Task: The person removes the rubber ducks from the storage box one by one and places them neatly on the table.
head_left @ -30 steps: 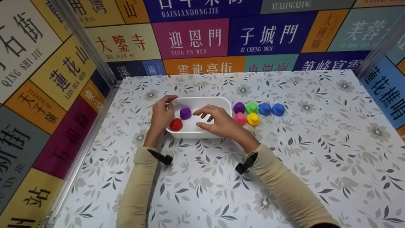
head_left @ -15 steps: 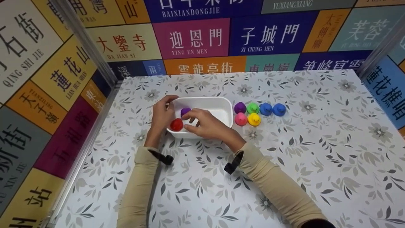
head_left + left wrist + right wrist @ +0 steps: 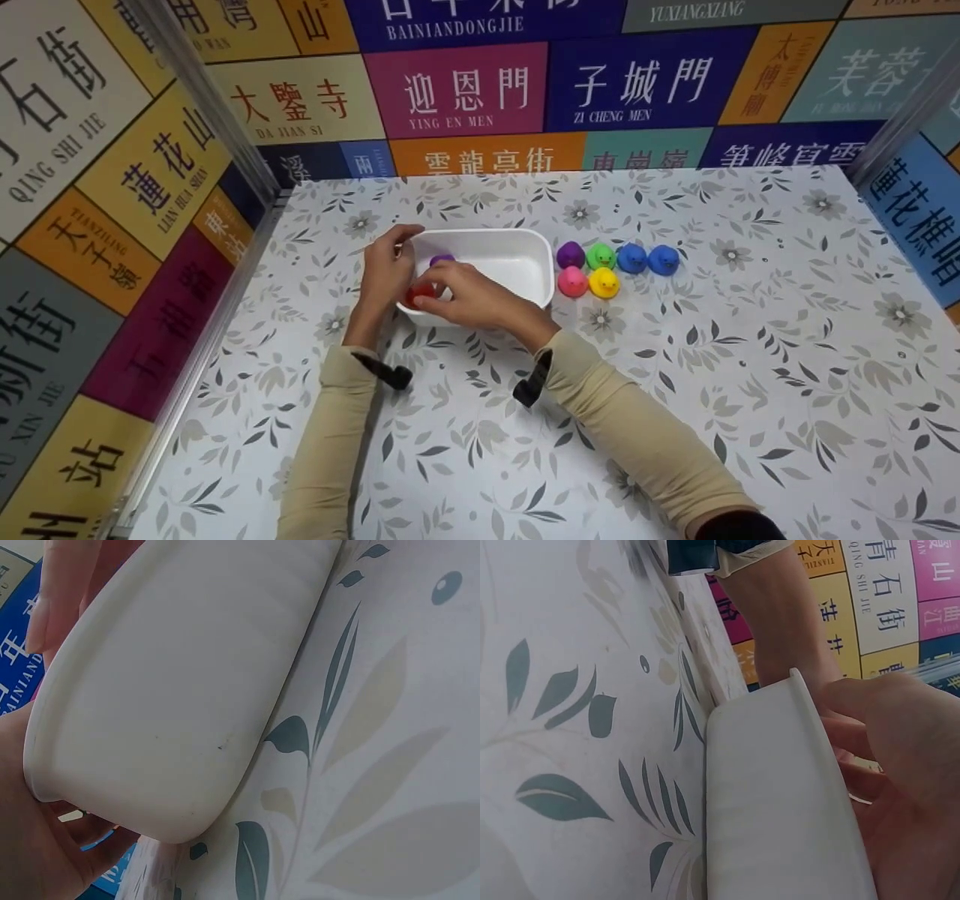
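Observation:
A white plastic tub [image 3: 521, 274] stands on the table, its outer wall filling much of both wrist views. My left hand [image 3: 384, 270] grips the tub's left end, thumb and fingers spread around it. Over the tub's left half, my right hand [image 3: 480, 296] pinches a red rubber duck [image 3: 421, 292] between thumb and fingers. The duck is partly covered by the fingers. Just behind it in the tub, a purple duck [image 3: 442, 259] shows only its top past the right hand. The tub wall hides both ducks from the wrist cameras.
Right of the tub stand several more ducks: a purple one [image 3: 571, 255], a green one [image 3: 601, 256], two blue ones [image 3: 663, 259], a pink one [image 3: 573, 282] and a yellow one [image 3: 604, 283]. Sign-printed panels [image 3: 472, 90] wall in the flower-patterned table [image 3: 750, 360].
My right hand has moved left across the tub and closed its thumb and fingers on the red duck. The left hand has stayed at the tub's left end.

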The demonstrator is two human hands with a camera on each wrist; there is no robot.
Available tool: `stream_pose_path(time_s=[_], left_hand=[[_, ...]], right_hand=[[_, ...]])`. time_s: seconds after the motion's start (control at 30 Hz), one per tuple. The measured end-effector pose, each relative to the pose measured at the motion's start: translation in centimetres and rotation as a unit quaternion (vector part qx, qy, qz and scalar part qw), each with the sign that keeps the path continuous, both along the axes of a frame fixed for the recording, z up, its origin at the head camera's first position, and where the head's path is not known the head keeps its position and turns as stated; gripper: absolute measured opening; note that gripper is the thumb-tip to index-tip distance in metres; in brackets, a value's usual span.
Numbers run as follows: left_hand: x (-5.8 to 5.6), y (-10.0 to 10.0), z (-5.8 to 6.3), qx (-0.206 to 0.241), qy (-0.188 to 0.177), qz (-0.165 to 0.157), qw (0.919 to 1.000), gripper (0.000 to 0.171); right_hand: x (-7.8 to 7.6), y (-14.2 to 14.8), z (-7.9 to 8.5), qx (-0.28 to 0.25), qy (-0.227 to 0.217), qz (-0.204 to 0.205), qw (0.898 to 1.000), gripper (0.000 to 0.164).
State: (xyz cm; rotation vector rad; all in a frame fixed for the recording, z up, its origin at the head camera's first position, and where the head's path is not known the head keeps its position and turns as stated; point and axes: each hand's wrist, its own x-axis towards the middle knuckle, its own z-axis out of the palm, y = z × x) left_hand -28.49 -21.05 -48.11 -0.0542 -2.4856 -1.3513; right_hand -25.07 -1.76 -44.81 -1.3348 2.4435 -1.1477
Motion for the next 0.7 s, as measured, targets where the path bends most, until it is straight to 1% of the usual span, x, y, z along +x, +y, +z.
stream_pose_path(time_s=[0.23,0.43,0.53,0.63,0.7], left_hand=[[-0.15,0.05,-0.04,0.009,-0.009,0.005,0.9999,0.033],[-0.11,0.03,-0.08,0.011,-0.010,0.003,0.9999,0.033],[-0.09,0.01,-0.07,0.012,-0.010,0.000,0.9999,0.033],[-0.10,0.01,-0.06,0.012,-0.007,0.000,0.9999,0.033],[-0.11,0.00,-0.05,0.010,-0.007,0.000,0.9999,0.033]], right_hand=[[-0.49,-0.57,-0.41,0.003,0.011,0.024,1.000,0.020],[-0.58,-0.75,-0.56,0.033,0.025,0.032,0.999,0.025],[-0.65,-0.87,-0.64,0.038,0.032,0.039,0.998,0.027],[-0.69,-0.91,-0.62,0.036,0.027,0.035,0.998,0.026],[-0.70,-0.87,-0.58,0.036,0.024,0.025,0.999,0.026]])
